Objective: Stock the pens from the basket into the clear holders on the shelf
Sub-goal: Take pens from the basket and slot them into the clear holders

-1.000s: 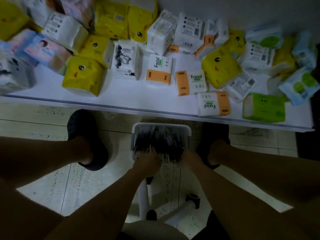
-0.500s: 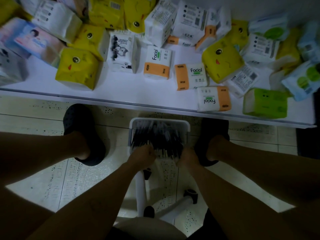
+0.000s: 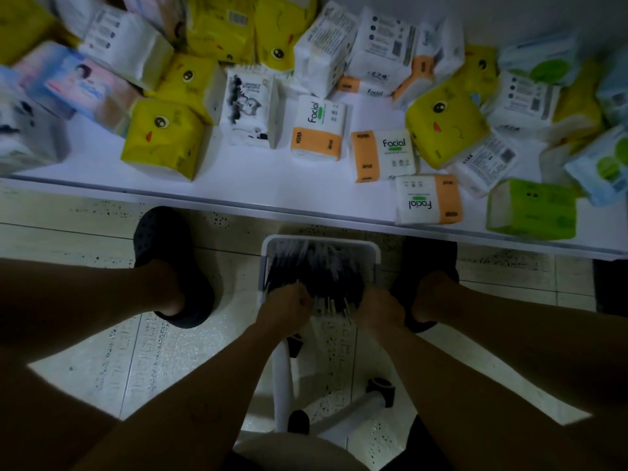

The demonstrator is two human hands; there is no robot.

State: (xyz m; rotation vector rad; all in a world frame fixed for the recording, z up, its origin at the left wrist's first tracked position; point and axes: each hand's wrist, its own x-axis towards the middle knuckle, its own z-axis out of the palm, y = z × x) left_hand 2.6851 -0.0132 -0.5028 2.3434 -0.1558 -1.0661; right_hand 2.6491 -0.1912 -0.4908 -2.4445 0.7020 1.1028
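A white basket [image 3: 375, 263] stands on the tiled floor between my two feet, packed with dark pens [image 3: 319, 270] lying lengthwise. My left hand [image 3: 284, 302] is curled at the near left of the pile and grips pens there. My right hand [image 3: 380, 305] is curled at the near right and grips the same bundle from the other side. Pale pen ends [image 3: 331, 305] stick out between the two hands. The basket's near rim is hidden behind my hands. No clear holder shows in this view.
A white shelf board [image 3: 258, 185] runs across just beyond the basket, strewn with tissue packs [image 3: 316, 129] in yellow, orange-and-white, green and blue. Black shoes [image 3: 163, 239] flank the basket. A white stool base with dark casters [image 3: 380, 390] lies under my arms.
Both hands stay curled in the near end of the pen pile, the bundle drawn slightly together. The camera has shifted a little, so the shelf sits differently in view.
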